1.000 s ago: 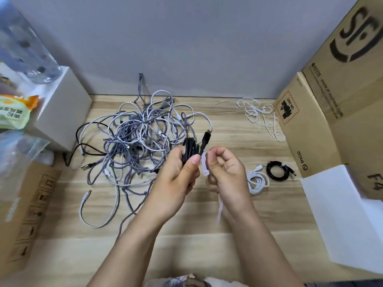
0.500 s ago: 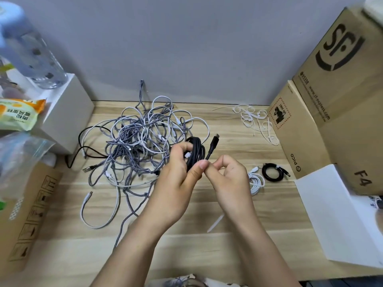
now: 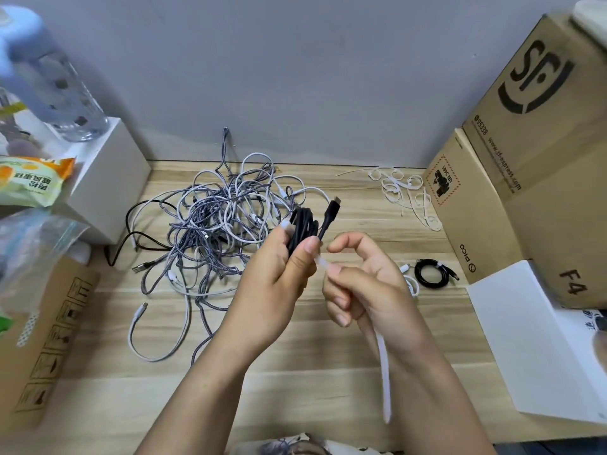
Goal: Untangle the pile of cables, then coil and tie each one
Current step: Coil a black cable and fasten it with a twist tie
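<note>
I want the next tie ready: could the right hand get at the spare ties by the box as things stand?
Probably not yet. The way across the table to the spare ties looks free, but the right hand is pinching a white tie and would have to let go first.
</note>
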